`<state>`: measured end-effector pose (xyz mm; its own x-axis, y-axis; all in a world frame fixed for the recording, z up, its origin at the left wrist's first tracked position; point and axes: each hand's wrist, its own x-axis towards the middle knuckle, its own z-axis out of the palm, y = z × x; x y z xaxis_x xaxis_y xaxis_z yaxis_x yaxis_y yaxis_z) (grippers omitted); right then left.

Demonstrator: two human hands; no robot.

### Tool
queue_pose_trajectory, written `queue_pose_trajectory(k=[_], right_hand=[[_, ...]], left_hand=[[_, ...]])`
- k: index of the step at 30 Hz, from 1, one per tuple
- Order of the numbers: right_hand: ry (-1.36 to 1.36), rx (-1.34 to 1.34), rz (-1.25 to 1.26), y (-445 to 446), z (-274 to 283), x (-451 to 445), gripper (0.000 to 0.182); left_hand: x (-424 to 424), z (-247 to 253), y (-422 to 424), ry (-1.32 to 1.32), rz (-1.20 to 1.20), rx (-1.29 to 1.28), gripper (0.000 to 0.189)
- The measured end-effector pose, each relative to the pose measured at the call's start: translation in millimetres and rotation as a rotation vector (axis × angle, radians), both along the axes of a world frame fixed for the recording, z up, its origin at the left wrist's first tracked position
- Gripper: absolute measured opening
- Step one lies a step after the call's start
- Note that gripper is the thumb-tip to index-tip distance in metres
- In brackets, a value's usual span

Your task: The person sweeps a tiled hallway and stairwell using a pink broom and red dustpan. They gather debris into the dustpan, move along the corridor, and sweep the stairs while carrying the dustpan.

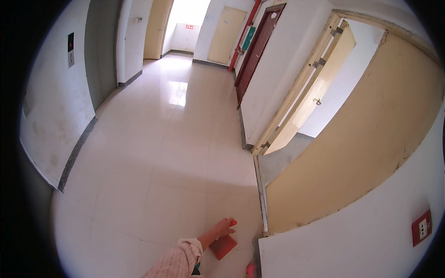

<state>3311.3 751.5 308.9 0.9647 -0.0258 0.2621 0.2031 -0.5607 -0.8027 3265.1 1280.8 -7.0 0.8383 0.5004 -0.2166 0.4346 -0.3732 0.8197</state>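
Note:
My left hand (224,227), at the end of a pink patterned sleeve, reaches in from the bottom of the view. Its fingers are closed around a red handle, whose tip shows beyond them. Just below the hand is a red dustpan (223,247), close over the tiled floor; whether it touches the tiles I cannot tell. The hand hides where handle and pan join. A blurred red and green object (250,269), too cut off to name, lies at the bottom edge by the skirting. My right hand is out of view.
A light tiled floor (174,156) runs along the corridor. Grey elevator doors (100,52) are on the left. At right stand an open cream door (313,97), a cream door panel (375,114) and a dark red door (259,52). A red pipe (243,38) rises farther back.

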Motion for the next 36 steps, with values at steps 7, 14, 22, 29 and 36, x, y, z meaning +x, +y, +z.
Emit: queue_pose_trajectory(k=[7, 14, 22, 29, 36], right_hand=[[-0.079, 0.008, -0.012, -16, -6, 10, 0.025], [-0.093, 0.1, -0.164, -30, -19, 27, 0.024], [-0.108, 0.241, -0.082, -16, -30, 64, 0.023], [-0.11, 0.46, -0.008, 14, -54, 145, 0.022], [-0.007, 0.382, 0.322, 90, -70, 214, 0.02]], left_hand=[[12, -22, 4, 0.002, -0.012, 0.003, 0.049], [20, -38, 8, -0.029, -0.044, 0.093, 0.032], [-52, -26, -1, -0.132, -0.032, 0.027, 0.03], [-185, 49, -53, -0.249, 0.373, -0.01, 0.027], [-296, 96, -176, -0.254, 0.863, 0.253, 0.028]])
